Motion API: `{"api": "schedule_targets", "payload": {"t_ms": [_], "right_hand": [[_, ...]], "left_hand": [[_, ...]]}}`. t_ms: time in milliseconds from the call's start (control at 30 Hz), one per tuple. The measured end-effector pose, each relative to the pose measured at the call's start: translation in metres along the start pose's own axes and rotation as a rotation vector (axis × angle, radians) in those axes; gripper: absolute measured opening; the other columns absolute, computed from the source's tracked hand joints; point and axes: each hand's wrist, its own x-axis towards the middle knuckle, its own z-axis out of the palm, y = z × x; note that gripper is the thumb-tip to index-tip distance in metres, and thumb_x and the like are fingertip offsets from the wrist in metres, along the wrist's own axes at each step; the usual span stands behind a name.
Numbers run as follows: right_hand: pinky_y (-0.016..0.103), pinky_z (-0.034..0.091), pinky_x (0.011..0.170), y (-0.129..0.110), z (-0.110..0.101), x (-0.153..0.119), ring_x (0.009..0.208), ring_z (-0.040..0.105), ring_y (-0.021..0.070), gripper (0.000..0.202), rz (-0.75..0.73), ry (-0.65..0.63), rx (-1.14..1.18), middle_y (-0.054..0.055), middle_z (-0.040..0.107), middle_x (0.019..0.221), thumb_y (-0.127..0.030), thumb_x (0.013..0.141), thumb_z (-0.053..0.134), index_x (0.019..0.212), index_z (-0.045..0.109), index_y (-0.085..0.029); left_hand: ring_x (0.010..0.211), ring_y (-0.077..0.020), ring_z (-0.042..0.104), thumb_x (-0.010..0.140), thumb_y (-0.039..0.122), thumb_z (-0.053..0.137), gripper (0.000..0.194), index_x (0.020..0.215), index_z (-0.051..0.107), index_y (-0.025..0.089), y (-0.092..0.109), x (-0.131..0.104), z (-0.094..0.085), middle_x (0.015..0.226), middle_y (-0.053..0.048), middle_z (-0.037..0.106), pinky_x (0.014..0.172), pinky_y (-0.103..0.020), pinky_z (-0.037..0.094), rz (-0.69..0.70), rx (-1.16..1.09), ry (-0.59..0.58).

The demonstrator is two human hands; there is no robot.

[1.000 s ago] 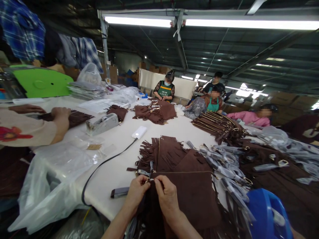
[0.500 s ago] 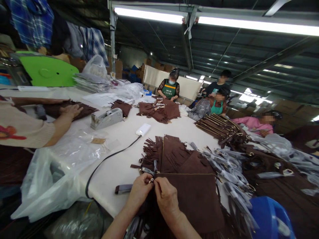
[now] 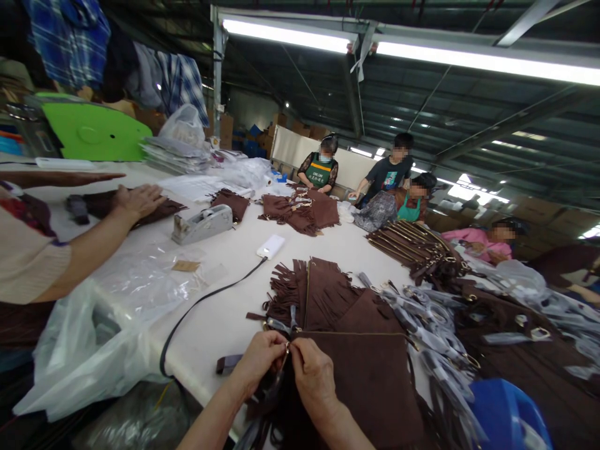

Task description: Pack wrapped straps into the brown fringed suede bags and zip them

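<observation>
Both forearms enter from the bottom edge and converge, wrists slightly bent, palms turned down and inward. The left hand (image 3: 260,362) is angled up to the right, its fingers curled and thumb meeting forefinger. The right hand (image 3: 315,375) leans up to the left, knuckles raised, with thumb and forefinger drawn in close opposite the left fingertips.

Grip, left: grasping a small metal clasp (image 3: 287,350) in a pinch. Grip, right: fingertips are at the clasp's right side; what they pinch, if anything, is hidden, so I cannot tell.

The clasp sits in the narrow space between the two sets of fingertips, at the upper left corner of the dark brown bag (image 3: 368,384). The bag lies flat below and to the right of the grip, its body extending past the right hand and partly under that forearm. Its zipper (image 3: 359,334) runs along the upper edge, rightward from near the fingertips.

Beyond the hands, a fringed brown piece (image 3: 335,297) lies against the bag's upper edge. Wrapped straps (image 3: 424,322) are heaped to the right, near a blue container (image 3: 506,412). On the white table (image 3: 234,312), a white device (image 3: 270,246) rests farther off, joined to a black cord (image 3: 206,300).
</observation>
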Motion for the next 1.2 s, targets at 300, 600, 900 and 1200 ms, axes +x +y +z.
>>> {"api": "schedule_targets", "payload": {"t_ms": [300,600,900,1200], "right_hand": [[0.025,0.044,0.069,-0.004,-0.015,0.018,0.073,0.058,0.0158,0.022,0.136,-0.038,0.232,0.006,0.06,0.08,-0.014,0.083,0.042,0.081,0.064,-0.017],[0.024,0.042,0.071,-0.01,-0.009,0.041,0.077,0.057,0.0152,0.019,0.168,-0.298,0.3,0.004,0.06,0.08,-0.009,0.077,0.053,0.084,0.067,-0.019],[0.022,0.04,0.065,-0.009,-0.003,0.047,0.069,0.056,0.0142,0.015,0.281,-0.281,0.344,0.003,0.061,0.071,-0.008,0.074,0.055,0.074,0.068,-0.015],[0.021,0.04,0.058,-0.005,-0.002,0.045,0.062,0.056,0.0139,0.016,0.353,-0.283,0.379,0.003,0.063,0.064,-0.012,0.074,0.054,0.073,0.07,-0.014]], "left_hand": [[0.042,-0.0105,0.041,0.06,0.025,0.047,0.008,0.055,0.049,0.02,0.007,0.003,-0.018,0.04,0.007,0.045,0.048,-0.024,0.031,0.182,0.197,0.227],[0.045,-0.0111,0.041,0.063,0.033,0.049,0.014,0.063,0.053,0.02,0.029,-0.009,-0.021,0.043,0.007,0.044,0.048,-0.023,0.031,0.271,0.205,0.216],[0.047,-0.011,0.046,0.061,0.034,0.054,0.022,0.076,0.057,0.018,0.025,-0.008,-0.021,0.05,0.006,0.051,0.046,-0.022,0.034,0.179,0.107,0.179],[0.045,-0.0102,0.042,0.058,0.038,0.053,0.026,0.069,0.06,0.015,0.014,0.0,-0.005,0.048,0.006,0.049,0.047,-0.023,0.031,0.156,0.101,0.148]]}}
